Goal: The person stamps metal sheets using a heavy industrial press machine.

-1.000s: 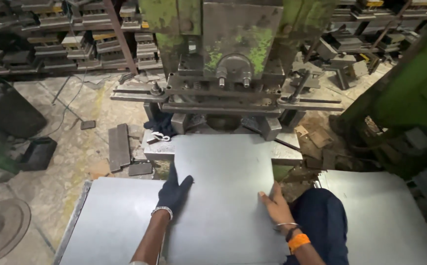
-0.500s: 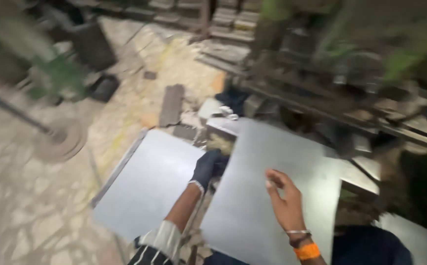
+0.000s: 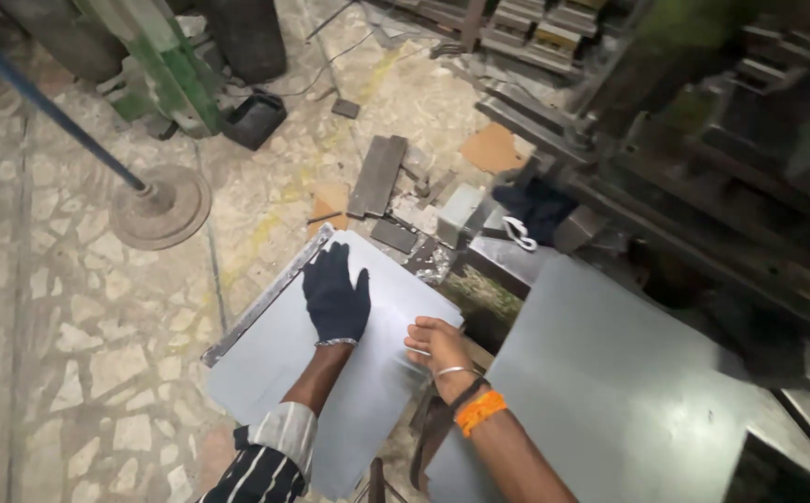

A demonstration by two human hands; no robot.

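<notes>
Workshop floor was cracked stone paving, dusty, w/ metal offcuts scattered far of centre: a dark flat bar, small plates, a bit of cardboard. Far left stood a green machine leg and a round base plate w/ a blue pole rising from it. A heavy press, blurred, filled the far right; a dark rag lay at its foot.

Near centre lay a stack of grey metal sheets, low by the floor, its far-left edge showing several layers. Left hand, in a dark glove, lay flat on the top sheet, fingers spread, palm down, its grip open and pressing, not clasping. Striped sleeve showed at the near edge. Right hand, bare, w/ an orange wristband and a thin bangle, sat at the right edge of that same sheet, fingers curled over the edge; grip looked closed on the sheet, tho thumb side was hidden.

Just right of the stack, a second larger grey sheet lay toward the press, apart from both hands.
</notes>
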